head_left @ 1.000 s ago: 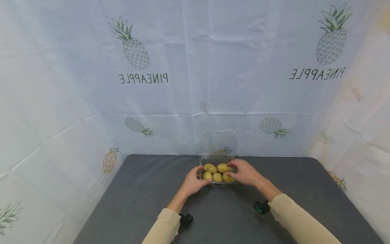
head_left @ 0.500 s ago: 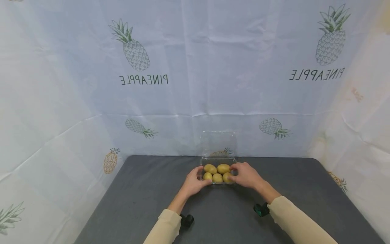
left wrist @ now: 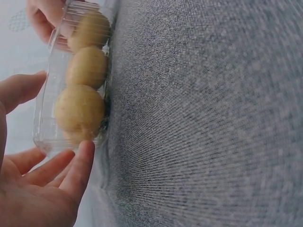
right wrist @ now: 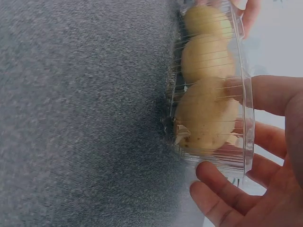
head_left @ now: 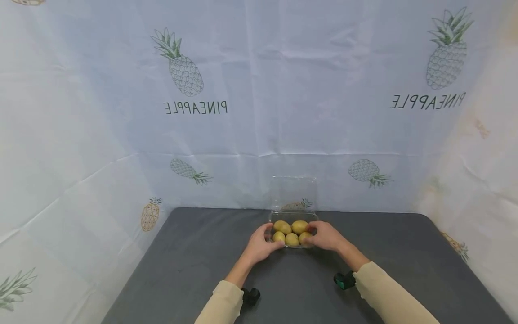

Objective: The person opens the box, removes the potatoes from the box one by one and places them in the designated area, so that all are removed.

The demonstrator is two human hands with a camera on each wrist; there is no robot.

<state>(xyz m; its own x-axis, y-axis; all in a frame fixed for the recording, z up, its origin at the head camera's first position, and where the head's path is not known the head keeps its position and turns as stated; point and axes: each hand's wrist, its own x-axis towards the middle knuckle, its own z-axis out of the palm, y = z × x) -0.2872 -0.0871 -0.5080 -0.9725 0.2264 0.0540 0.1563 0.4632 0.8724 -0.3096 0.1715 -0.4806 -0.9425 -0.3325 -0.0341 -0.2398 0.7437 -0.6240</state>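
Observation:
A clear plastic container (head_left: 294, 212) with its lid (head_left: 294, 189) raised at the back holds several yellowish potatoes (head_left: 282, 227) in two rows. My left hand (head_left: 259, 245) holds the container's left end, the thumb at its front and the fingertips against the end wall (left wrist: 66, 144). On the other side, my right hand (head_left: 327, 236) has its thumb and index finger over the rim, pinching the front right potato (right wrist: 206, 116). Its other fingers (right wrist: 222, 189) stay outside the right end wall. The potato sits low in the container.
The container stands near the back edge of a dark grey table (head_left: 291, 288). Behind it hangs a pale cloth (head_left: 259, 112) with pineapple prints, which also lines both sides. A small black device (head_left: 251, 296) sits at the left wrist, another device (head_left: 345, 280) at the right.
The right hand has lowered and shifted slightly toward the front right potato, away from the back right one. The left hand keeps its place on the container. The head view has shifted a little.

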